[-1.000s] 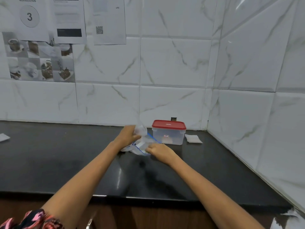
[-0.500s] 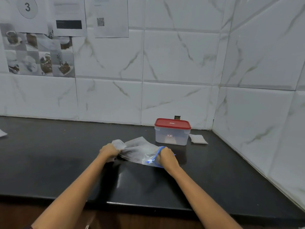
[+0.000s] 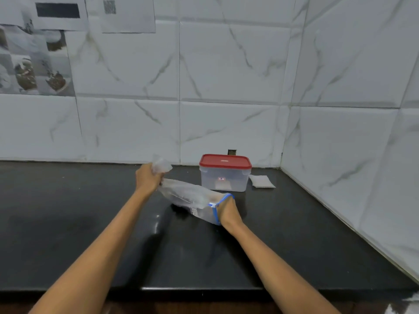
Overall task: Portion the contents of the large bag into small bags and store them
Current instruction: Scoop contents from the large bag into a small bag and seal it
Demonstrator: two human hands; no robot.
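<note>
Landmark: red-lidded box (image 3: 225,172) at the back of the black counter (image 3: 68,223), close to the wall corner.

Bag (image 3: 189,197): clear zip bag with a blue closure strip, just in front of the box and to its left, held low over the counter or touching it; cannot tell which. Long axis runs from far left, high, to near right, low. Closure end is the near-right end. Far-left end is bunched into a twisted tuft.

Left hand (image 3: 148,177): left of the box, fingers curled tight round the bunched far end; the tuft sticks up above the fist.

Right hand (image 3: 227,210): in front of the box, at the closure end. Fingers appear to reach into or under the mouth; the blue strip loops over the back of the hand. Grip itself hidden, so whether it pinches the strip or lies flat inside cannot be told.

Both hands sit on the bag, one at each end. The right is nearer the mouth, so any opening or sealing likely falls to it.

Contents: bag looks nearly empty, only creased film and a printed patch near the mouth. Box is shut, lid on; translucent wall shows something pale low inside, not identifiable. One small filled white packet (image 3: 261,181) lies flat just right of the box.

Judgement: portioning looks late or done; storing in the box not yet finished, with a packet outside and the lid on.
</note>
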